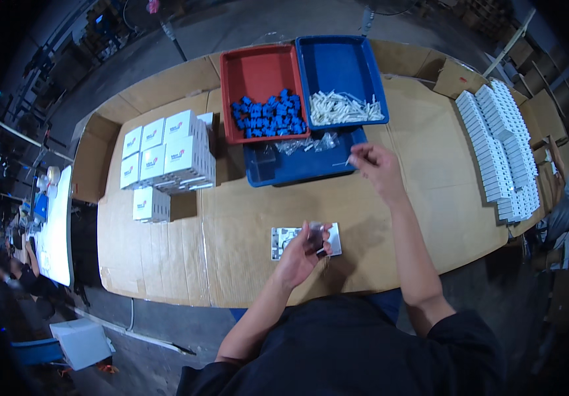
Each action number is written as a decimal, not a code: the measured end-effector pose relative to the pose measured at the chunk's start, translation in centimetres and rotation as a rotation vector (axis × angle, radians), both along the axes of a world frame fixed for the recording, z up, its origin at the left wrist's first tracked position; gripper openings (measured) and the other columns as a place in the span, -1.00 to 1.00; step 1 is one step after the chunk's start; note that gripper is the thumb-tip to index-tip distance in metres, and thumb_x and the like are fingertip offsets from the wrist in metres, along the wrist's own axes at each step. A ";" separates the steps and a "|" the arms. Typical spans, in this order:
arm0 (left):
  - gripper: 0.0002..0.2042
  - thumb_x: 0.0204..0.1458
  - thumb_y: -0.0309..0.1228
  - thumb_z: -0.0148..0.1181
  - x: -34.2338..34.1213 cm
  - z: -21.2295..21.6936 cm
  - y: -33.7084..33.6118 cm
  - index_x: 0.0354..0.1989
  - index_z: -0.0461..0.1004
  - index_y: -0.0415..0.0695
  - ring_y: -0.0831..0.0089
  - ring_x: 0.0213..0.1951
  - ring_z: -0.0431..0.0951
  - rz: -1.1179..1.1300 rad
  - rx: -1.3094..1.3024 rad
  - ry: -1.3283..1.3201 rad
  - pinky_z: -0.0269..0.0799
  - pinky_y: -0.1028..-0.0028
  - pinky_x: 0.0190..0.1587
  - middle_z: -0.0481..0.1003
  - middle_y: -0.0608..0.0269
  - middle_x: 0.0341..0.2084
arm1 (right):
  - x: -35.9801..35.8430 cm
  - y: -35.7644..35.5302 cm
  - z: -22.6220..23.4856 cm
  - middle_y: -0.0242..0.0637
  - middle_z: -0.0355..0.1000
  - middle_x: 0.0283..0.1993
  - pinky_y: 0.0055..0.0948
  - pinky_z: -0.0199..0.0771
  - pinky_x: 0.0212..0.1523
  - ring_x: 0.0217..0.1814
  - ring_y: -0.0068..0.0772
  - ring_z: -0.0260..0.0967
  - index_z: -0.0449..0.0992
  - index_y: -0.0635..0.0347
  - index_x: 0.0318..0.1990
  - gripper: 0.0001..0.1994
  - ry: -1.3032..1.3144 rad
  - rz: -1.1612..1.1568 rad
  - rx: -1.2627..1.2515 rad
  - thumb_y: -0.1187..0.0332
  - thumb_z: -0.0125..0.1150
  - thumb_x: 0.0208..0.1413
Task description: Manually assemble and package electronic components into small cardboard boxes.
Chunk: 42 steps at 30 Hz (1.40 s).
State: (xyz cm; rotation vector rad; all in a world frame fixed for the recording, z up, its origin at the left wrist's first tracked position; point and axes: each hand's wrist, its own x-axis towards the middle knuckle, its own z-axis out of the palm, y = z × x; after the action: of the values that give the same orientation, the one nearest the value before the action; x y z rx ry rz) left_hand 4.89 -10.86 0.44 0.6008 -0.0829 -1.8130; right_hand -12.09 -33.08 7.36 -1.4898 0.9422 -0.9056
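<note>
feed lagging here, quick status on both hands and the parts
Left hand holds a small clear bag over a printed card. Right hand pinches a thin white part near the blue tray. Nothing between them.

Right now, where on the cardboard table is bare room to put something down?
Bare cardboard lies between the white boxes and the left hand, and between the right hand and the white box rows. The trays crowd the far middle.
</note>
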 end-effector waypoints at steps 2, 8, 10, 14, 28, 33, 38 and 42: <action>-0.39 0.45 0.07 -0.14 0.1 1.1 -1.3 0.23 0.44 -0.32 0.38 -0.15 0.54 0.011 -0.034 -0.016 0.47 0.29 0.06 0.57 0.26 -0.18 | -0.2 4.0 -0.6 -0.47 0.57 -0.30 -0.64 0.36 -0.34 -0.37 -0.73 0.37 0.67 0.28 -0.11 -0.86 -0.015 0.042 0.073 0.46 0.42 0.21; -0.43 0.45 0.06 -0.14 0.5 2.9 -1.4 0.14 0.51 -0.26 0.38 -0.17 0.59 -0.034 -0.054 -0.199 0.51 0.29 0.02 0.60 0.24 -0.14 | -0.1 8.3 1.1 -0.39 0.60 -0.22 -0.60 0.45 -0.24 -0.27 -0.65 0.48 0.66 0.32 -0.17 -0.92 0.091 0.225 0.060 0.57 0.37 0.21; -0.46 0.45 0.04 -0.13 0.5 3.3 -1.5 0.11 0.53 -0.24 0.38 -0.17 0.59 -0.038 -0.066 -0.206 0.52 0.30 0.02 0.61 0.20 -0.13 | -0.1 7.8 1.0 -0.31 0.59 -0.14 -0.57 0.50 -0.18 -0.19 -0.55 0.53 0.65 0.36 -0.15 -0.90 0.139 0.407 -0.039 0.58 0.36 0.20; -0.53 0.45 -0.01 -0.08 0.7 3.5 -1.4 0.07 0.54 -0.20 0.39 -0.18 0.59 -0.044 -0.108 -0.281 0.53 0.31 0.00 0.61 0.19 -0.17 | 0.4 7.2 2.0 -0.25 0.56 -0.09 -0.52 0.53 -0.10 -0.10 -0.48 0.55 0.66 0.36 -0.13 -0.88 0.159 0.547 -0.087 0.58 0.35 0.20; -0.54 0.45 0.02 -0.09 1.6 4.1 -0.5 0.08 0.52 -0.13 0.41 -0.20 0.59 -0.014 -0.119 -0.213 0.55 0.33 -0.01 0.62 0.19 -0.13 | 3.3 7.3 5.4 -0.14 0.51 0.17 -0.37 0.51 0.11 0.07 -0.38 0.52 0.60 0.40 0.06 -0.65 0.318 0.892 0.072 0.24 0.09 0.46; -0.55 0.45 0.02 -0.09 1.6 3.4 -0.6 0.04 0.53 -0.12 0.38 -0.18 0.60 -0.007 -0.120 -0.163 0.56 0.29 -0.01 0.62 0.16 -0.14 | 3.4 7.3 4.2 -0.11 0.51 0.21 -0.34 0.51 0.13 0.12 -0.31 0.51 0.57 0.38 0.12 -0.61 0.263 0.902 0.088 0.18 0.08 0.47; -0.57 0.44 0.01 -0.06 1.4 4.2 -0.9 -0.02 0.53 -0.12 0.35 -0.18 0.60 0.007 -0.054 -0.153 0.54 0.27 -0.01 0.62 0.17 -0.19 | 3.5 7.0 4.5 -0.08 0.51 0.23 -0.32 0.49 0.16 0.17 -0.30 0.49 0.56 0.36 0.16 -0.55 0.306 0.857 0.071 0.09 0.08 0.46; -0.57 0.44 0.01 -0.08 1.9 1.9 -0.5 0.02 0.51 -0.12 0.32 -0.15 0.59 -0.008 -0.167 -0.186 0.52 0.24 0.00 0.59 0.19 -0.15 | 4.2 7.5 3.3 -0.14 0.59 0.08 -0.39 0.51 0.04 0.04 -0.40 0.53 0.54 0.33 0.21 -0.55 0.411 0.972 0.082 0.10 0.08 0.47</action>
State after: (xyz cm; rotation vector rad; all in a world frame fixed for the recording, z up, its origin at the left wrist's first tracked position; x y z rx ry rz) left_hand 6.75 -11.39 2.35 0.6492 -0.3592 -1.7339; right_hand -7.87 -25.59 10.66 -1.8124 0.4040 0.1467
